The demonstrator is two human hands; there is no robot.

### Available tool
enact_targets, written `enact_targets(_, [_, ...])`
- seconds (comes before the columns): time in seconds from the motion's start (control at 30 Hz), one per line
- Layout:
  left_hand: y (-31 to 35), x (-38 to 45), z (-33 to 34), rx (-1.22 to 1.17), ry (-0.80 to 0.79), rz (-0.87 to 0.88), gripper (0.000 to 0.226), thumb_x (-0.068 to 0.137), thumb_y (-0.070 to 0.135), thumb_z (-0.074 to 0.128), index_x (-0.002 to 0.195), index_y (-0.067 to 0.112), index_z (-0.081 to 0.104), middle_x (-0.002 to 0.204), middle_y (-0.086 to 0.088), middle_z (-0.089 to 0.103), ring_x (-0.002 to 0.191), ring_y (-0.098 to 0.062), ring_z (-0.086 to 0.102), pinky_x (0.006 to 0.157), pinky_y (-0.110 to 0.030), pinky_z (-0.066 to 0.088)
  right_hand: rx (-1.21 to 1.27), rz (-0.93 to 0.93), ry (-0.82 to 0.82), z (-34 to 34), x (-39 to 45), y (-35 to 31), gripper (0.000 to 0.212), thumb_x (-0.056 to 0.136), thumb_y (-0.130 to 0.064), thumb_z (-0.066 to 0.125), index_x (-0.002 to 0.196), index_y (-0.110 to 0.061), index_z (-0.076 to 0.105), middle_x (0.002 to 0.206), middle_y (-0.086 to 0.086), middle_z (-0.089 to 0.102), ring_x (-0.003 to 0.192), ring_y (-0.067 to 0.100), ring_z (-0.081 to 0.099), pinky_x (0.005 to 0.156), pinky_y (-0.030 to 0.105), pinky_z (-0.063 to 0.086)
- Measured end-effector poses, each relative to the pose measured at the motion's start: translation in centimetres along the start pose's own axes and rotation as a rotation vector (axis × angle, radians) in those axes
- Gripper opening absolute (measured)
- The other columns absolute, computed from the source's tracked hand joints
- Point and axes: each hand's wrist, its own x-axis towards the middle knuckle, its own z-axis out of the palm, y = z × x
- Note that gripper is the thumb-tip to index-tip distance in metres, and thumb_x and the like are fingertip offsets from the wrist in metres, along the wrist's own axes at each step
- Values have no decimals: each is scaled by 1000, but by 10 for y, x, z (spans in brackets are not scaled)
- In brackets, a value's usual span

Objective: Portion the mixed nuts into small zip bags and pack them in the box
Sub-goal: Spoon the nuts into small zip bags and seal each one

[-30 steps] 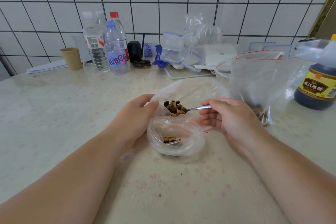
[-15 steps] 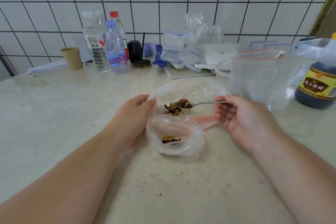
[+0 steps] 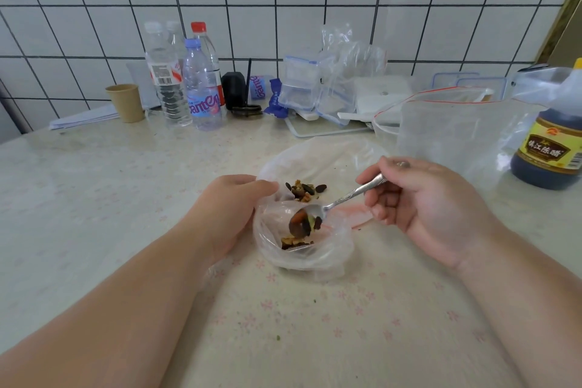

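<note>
A small clear zip bag [image 3: 327, 253] lies open on the table in front of me, with a few mixed nuts at its bottom. My left hand [image 3: 226, 214] pinches its left rim and holds the mouth open. My right hand [image 3: 422, 201] grips a metal spoon [image 3: 343, 198]; its bowl is tilted down inside the bag mouth, and nuts are sliding off it. A little heap of loose nuts [image 3: 304, 189] lies just behind the bag on a flat clear sheet of plastic [image 3: 330, 157].
A large clear zip bag [image 3: 456, 135] stands open at the right, beside a dark vinegar bottle [image 3: 549, 145]. Along the tiled wall stand water bottles [image 3: 201, 85], a paper cup [image 3: 125, 102], clear lidded boxes [image 3: 302, 79] and crumpled plastic bags.
The spoon came down from above the loose heap into the bag mouth and tipped. My right hand turned and dropped with it. My left hand stayed on the rim.
</note>
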Motion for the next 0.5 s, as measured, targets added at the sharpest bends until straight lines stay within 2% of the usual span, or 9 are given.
enact_targets(0.07, [-2,1,1,-8,12,19,28,91,26,70,94,-2,71,83,-19,65,73,-28,59,73,-42,48,-81,-78,-83,0,-4,0,29,85,-26,57,75,-6,74,64,14,61,50,19,52,46,23,43])
enact_targets(0.13, [-2,3,2,-16,16,36,24,91,27,69,95,4,75,88,-20,70,74,-28,62,74,-43,51,-112,-131,-81,-1,-6,-2,28,83,-27,57,75,-8,75,64,13,62,51,18,53,48,23,44])
enact_targets(0.23, [-3,2,4,-34,20,71,20,88,33,67,92,19,81,101,-20,78,84,-38,74,89,-56,60,-88,-202,126,-4,-1,-2,27,95,-18,57,77,-9,75,63,10,64,53,19,54,52,25,46])
enact_targets(0.3, [-4,2,5,-47,36,89,17,87,36,66,89,29,81,100,-13,81,98,-42,76,94,-63,58,-210,-241,295,-5,2,0,26,98,-11,54,81,-10,74,64,7,67,55,18,59,53,26,51])
enact_targets(0.37, [-4,3,6,-55,38,104,17,84,41,65,87,36,81,99,-7,82,101,-39,76,95,-62,58,-377,-258,416,-5,5,6,26,96,-12,52,83,-15,74,64,2,70,55,13,64,53,22,52])
enact_targets(0.43, [-4,3,7,-67,31,121,17,83,43,63,88,41,79,98,-2,82,98,-34,77,96,-60,58,-503,-252,469,-3,7,11,24,94,-16,53,82,-22,73,65,-5,71,54,9,66,51,16,49])
enact_targets(0.5, [-4,4,6,-77,30,134,19,82,45,62,90,42,79,99,-1,82,98,-33,77,96,-60,58,-572,-227,458,-1,9,16,23,93,-19,55,81,-27,71,66,-9,72,55,9,67,53,17,51])
